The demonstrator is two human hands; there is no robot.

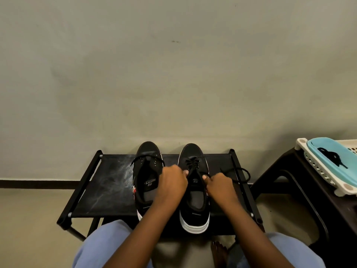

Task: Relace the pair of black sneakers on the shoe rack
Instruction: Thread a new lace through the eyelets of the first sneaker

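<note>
- A plain wall (173, 64) is filling most of the view.
- The black shoe rack (108, 190) is standing against it. Its top shelf is carrying both shoes side by side, toes to the wall.
- A dark stand (301, 190) is sitting well to the right, holding a blue and white basket (314, 165).
- The right sneaker (194, 219) is lying by the hands, laced near the toe.
- The left sneaker (147, 151) is lying just beside it, with a loose lace (138, 182) looping round its opening.
- The person's left grip (172, 182) is curled tight, pinching the right sneaker's lace (193, 165).
- The right grip (218, 186) is clamped on that lace's other end, which is looping off to the right.
</note>
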